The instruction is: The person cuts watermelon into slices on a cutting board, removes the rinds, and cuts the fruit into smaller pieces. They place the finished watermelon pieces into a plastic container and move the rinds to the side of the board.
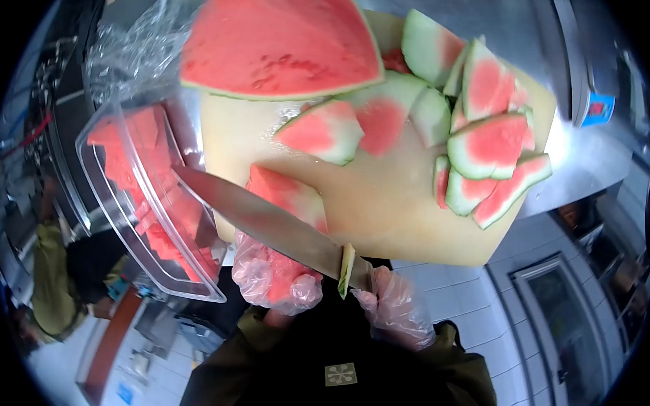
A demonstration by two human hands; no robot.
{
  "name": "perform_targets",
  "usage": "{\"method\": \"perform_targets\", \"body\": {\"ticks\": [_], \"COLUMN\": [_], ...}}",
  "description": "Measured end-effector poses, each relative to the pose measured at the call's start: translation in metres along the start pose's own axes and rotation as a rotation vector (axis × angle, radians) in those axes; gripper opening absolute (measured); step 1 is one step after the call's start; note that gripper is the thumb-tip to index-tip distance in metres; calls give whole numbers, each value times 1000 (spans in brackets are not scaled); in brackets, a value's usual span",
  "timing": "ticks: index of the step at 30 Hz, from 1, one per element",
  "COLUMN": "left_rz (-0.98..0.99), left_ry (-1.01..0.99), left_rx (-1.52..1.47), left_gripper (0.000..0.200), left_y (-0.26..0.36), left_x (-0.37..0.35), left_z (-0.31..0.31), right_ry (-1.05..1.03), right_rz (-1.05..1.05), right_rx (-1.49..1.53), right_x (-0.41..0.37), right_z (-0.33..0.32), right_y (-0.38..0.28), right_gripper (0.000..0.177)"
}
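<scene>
In my gloved right hand (401, 306) is the handle end of a large knife (267, 219); its blade points to the upper left, across the near edge of the cutting board. A thin strip of rind (347, 269) sits against the blade near the handle. My left hand (268, 283), in a clear plastic glove, is closed around a red watermelon piece (283, 264) below the blade. Just beyond the blade, another watermelon piece (286, 193) with pale edges is partly covered by the knife.
A big watermelon section (280, 40) lies at the back of the cutting board (403, 213). Rind pieces (484, 148) are heaped on the right. A clear plastic container (169, 269) of red chunks stands at left, near crumpled plastic wrap (133, 49). Another person (54, 279) is at far left.
</scene>
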State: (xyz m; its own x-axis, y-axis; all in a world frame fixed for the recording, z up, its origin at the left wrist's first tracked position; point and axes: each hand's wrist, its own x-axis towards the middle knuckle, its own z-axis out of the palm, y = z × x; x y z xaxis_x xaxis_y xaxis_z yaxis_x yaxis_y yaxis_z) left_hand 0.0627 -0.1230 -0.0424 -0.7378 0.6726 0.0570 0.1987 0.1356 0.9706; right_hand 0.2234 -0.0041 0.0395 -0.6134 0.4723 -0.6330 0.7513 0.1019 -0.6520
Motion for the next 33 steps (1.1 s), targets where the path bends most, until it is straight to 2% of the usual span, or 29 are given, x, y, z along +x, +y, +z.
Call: {"method": "perform_targets", "body": {"ticks": [2, 6, 9, 12, 15, 18, 21, 24, 27, 30, 33], "left_rz": [26, 37, 44, 45, 47, 50, 51, 53, 55, 55, 55], "left_ry": [-21, -64, -80, -94, -96, -95, -95, -92, -84, -81, -75], "left_rx": [17, 26, 35, 36, 42, 46, 48, 52, 55, 58, 62], "left_gripper": [51, 51, 52, 52, 53, 54, 54, 55, 55, 56, 57], "left_y": [0, 1, 2, 3, 3, 4, 5, 4, 4, 4, 5], "left_x": [-2, -5, -6, -5, -5, -4, -3, -2, -3, -2, 0], "left_z": [-1, -4, -6, -6, -6, -6, -6, -4, -3, -2, -1], "right_ry": [9, -99, -86, 41, 135, 129, 244, 200, 164, 260, 141], "right_rz": [-45, -116, -116, -162, -163, -82, -80, -49, 64, -19, 3], "right_rx": [-70, 23, 41, -38, -244, -387, -415, -394, -223, -23, 199], "right_x": [2, 8, 8, 10, 13, 7, 11, 15, 31, 36, 27], "right_z": [1, -16, -16, -6, 2, 16, 27, 18, 13, 15, 9], "right_y": [3, 5, 4, 1, -6, -10, -11, -21, -28, -20, -8], "right_gripper": [40, 41, 44, 48, 52, 53, 53, 49, 42, 36, 40]}}
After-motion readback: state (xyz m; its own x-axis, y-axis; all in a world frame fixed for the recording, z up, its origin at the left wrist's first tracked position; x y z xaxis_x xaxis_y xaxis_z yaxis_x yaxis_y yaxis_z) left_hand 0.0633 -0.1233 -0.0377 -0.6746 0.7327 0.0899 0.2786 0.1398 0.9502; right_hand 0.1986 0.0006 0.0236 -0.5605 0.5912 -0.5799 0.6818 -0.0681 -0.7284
